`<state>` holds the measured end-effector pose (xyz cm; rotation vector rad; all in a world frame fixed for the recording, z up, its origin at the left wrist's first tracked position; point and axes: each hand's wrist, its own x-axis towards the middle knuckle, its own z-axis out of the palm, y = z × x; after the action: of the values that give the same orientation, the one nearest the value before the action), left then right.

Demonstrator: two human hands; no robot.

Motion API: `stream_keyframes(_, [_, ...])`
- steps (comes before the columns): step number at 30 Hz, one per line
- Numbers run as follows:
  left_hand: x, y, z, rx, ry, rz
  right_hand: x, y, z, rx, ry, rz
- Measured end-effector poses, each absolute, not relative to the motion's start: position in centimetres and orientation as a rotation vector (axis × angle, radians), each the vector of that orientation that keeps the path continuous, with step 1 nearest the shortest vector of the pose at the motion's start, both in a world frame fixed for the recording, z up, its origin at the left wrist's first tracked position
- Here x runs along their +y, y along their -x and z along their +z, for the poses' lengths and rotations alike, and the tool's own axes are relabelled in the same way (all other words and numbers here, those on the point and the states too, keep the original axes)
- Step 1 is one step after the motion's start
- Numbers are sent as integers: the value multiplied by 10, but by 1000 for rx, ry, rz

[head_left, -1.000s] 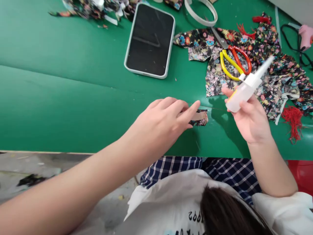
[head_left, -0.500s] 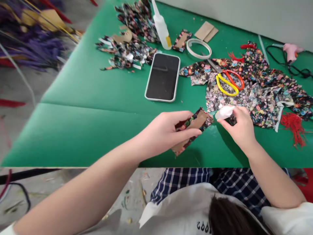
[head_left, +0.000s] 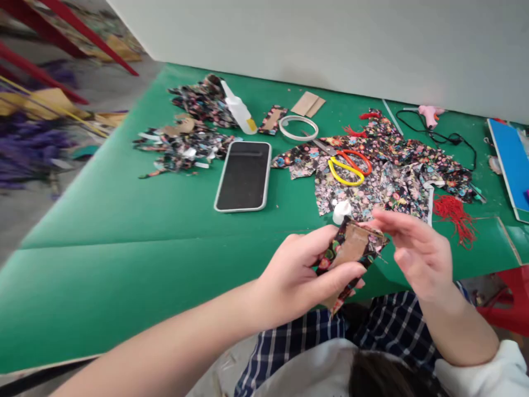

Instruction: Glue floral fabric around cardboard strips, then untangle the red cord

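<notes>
One flat brown cardboard piece bordered with black floral fabric is clasped by the left hand over the near edge of the green bench; beside it, the right hand's grip is released, fingers parted.

The floral-edged cardboard piece partly hides the fingers of the left hand from us, and we cannot tell whether the right hand touches it. At left, we find the purple scraps blurred, and at right the view's edge cuts off the blue board.
</notes>
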<state>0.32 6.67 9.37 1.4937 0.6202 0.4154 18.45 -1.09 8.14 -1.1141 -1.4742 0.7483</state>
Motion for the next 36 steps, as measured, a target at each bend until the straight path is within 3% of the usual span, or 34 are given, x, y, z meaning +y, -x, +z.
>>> stream_keyframes(4, [64,-14,76,579,-1436,438,-8,-181,73,-1382,1068,849])
stream_keyframes(9, [71,-12,63,558,-1382,404,-8,-179,75,-1469,1139,724])
stream_keyframes(17, [67,-10,82,663,-1188,354,-4,-181,84,-1845,1134,77])
stream_keyframes(26, [70,-9,86,696,-997,223,-7,-205,80,-2219,1190,-408])
stream_keyframes(36, [68,-11,90,710,-953,172,-14,-217,100,-2538,1155,-376])
